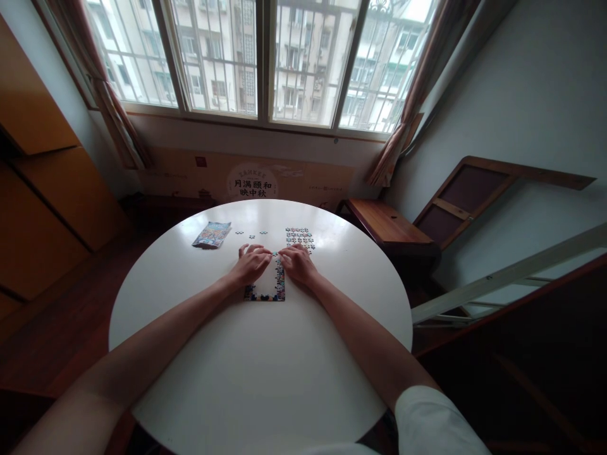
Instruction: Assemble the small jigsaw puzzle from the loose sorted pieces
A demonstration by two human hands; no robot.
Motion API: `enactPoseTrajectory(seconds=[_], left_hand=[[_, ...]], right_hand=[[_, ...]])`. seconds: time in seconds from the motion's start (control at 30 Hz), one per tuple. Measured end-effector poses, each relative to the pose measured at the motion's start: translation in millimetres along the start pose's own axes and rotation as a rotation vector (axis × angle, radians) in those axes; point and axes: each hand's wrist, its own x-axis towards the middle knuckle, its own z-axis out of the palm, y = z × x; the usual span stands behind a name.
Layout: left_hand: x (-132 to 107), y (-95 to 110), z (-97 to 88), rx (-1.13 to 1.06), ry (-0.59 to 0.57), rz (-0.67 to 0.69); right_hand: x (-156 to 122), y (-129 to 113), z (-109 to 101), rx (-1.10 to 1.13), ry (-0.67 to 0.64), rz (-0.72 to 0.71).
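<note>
1. Daylight comes from the window (263, 63) beyond the left hand (253, 262) and right hand (297, 260), partly washed out.
2. Glare whitens the tabletop (256, 366) past both hands.
3. Puzzle pieces (298, 239) beyond the right hand look soft.
4. Wide of the hands, dim corners and lens-bent edges.

Whitish cloth right sleeve (434, 420): plain, short, ends in a curved hem
Right forearm (365, 328): bare beyond the right sleeve
Left forearm (171, 335): bare, slender
Left hand (250, 264): bare
Right hand (298, 262): bare

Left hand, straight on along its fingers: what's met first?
Likely the small blue-green jigsaw piece between both hands, right by the left hand; then the right hand. Exact contact is too small to tell.
</note>
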Motion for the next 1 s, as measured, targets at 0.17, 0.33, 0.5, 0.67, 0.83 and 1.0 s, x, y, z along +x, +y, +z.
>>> enactPoseTrajectory(seconds=[0.17,0.33,0.5,0.67,0.83,1.0], left_hand=[[-0.9,1.3,0.2,0.011,0.004,0.032],[-0.6,-0.8,1.9,0.004,-0.009,0.023],[-0.2,-2.2,3.2,0.02,-0.007,0.036],[-0.6,-1.2,2.2,0.025,-0.012,0.047],[-1.5,1.0,0.5,0.035,-0.008,0.057],[-1.6,3.0,-1.4,0.032,-0.029,0.056]], right_hand=[[-0.3,0.6,0.6,0.016,0.003,0.001],[-1.2,-0.4,1.2,0.058,-0.008,-0.023],[0.3,3.4,4.4,0.153,-0.003,0.006],[2.5,7.5,5.3,0.257,-0.002,0.072],[1.5,5.0,2.6,0.251,0.026,0.072],[2.6,4.6,2.7,0.19,0.035,0.013]])
